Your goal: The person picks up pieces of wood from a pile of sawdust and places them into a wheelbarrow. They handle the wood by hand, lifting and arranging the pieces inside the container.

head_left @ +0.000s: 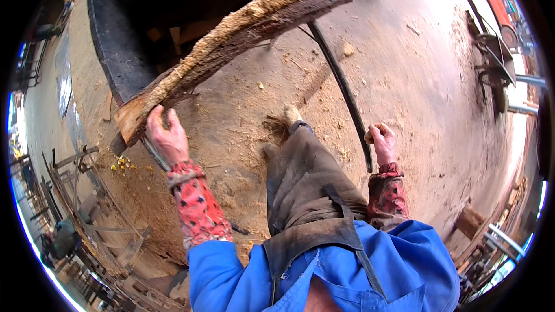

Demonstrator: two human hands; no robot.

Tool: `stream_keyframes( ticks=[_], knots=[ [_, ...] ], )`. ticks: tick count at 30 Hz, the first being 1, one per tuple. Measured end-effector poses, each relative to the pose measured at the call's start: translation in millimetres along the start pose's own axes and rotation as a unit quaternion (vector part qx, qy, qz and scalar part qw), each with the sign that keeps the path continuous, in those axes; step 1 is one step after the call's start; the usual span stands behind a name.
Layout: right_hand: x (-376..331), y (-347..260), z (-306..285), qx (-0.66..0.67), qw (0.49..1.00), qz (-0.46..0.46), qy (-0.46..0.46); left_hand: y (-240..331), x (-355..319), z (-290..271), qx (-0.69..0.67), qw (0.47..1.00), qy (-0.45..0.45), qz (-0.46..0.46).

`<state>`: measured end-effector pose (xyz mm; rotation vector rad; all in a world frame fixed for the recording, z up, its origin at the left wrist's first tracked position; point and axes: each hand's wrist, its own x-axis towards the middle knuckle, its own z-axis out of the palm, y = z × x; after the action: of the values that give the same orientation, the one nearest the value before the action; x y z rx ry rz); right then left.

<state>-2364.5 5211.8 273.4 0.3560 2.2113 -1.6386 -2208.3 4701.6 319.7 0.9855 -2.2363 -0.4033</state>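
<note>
A long, rough slab of wood with bark along one side slants across the top. My left hand is at its near left end, with curled fingertips against the cut edge and the thumb a little apart. That end lies over the rim of a black metal bin. My right hand is closed, with thumb and fingers pressed together. Whatever it may hold is hidden. Beside it runs a dark narrow bar, and I cannot tell if the hand touches it.
Wood chips and sawdust litter the floor. Wooden frames and scrap crowd the left side. A wheelbarrow-like metal thing stands at the right, with a red vehicle beyond. A wood block lies lower right. My shoe is below the slab.
</note>
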Motion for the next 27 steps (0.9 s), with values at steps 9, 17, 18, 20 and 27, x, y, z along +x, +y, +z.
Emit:
stream_keyframes(
  ticks=[9,17,18,20,27],
  knots=[
    [7.0,25.3,-63.2,-0.089,0.996,0.025,0.001,123.2,-139.0,115.2,-0.381,0.868,-0.233,-0.218],
    [122.2,92.4,-103.7,-0.045,0.996,0.038,-0.064,230.9,-197.2,242.7,-0.405,0.790,-0.317,-0.333],
    [144.0,110.8,-114.2,-0.087,0.992,0.018,-0.087,244.8,-208.9,253.5,-0.407,0.776,-0.323,-0.358],
    [185.9,138.9,-132.0,-0.103,0.984,0.053,-0.138,272.1,-227.3,274.6,-0.418,0.754,-0.330,-0.383],
    [275.9,254.5,-228.4,-0.314,0.926,0.043,-0.204,338.2,-261.7,308.8,-0.410,0.769,-0.210,-0.443]
  ],
)
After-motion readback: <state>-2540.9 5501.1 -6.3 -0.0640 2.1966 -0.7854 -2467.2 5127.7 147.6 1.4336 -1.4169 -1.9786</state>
